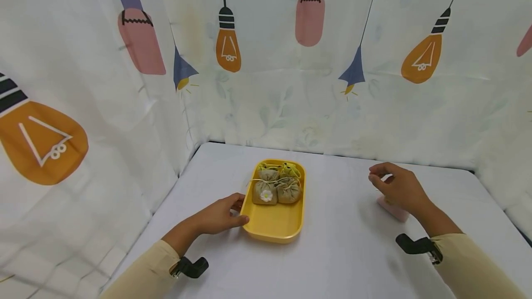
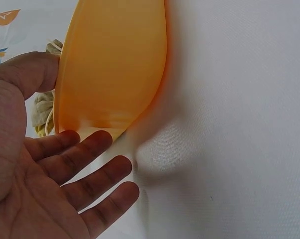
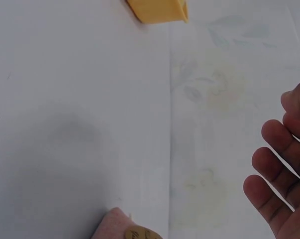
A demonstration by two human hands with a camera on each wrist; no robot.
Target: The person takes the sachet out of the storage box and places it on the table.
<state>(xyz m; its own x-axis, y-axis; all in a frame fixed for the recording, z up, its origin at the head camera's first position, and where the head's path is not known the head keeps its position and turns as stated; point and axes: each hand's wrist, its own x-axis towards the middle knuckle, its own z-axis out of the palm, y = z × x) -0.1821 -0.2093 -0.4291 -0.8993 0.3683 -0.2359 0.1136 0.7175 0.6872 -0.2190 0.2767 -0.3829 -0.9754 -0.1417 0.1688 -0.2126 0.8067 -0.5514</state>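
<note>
A yellow tray (image 1: 273, 223) lies on the table, with small drawstring sachets (image 1: 288, 192) in its far half. Two are beige, one bearing a white flower; yellow-green ones sit behind them. My left hand (image 1: 222, 215) is at the tray's near left side, thumb touching the rim and fingers loosely extended along the outer wall. In the left wrist view those fingers are spread and relaxed. Above a pink object (image 1: 394, 209) hovers my right hand (image 1: 401, 188), fingers loosely bent, with nothing visible in them. The right wrist view shows a tan label (image 3: 142, 232) on that pink object.
The white table (image 1: 332, 253) meets a printed curtain (image 1: 270, 105) at its back and left edges. Black wrist mounts (image 1: 191, 267) sit on both sleeves. The tray stands left of the pink object, with table surface between them.
</note>
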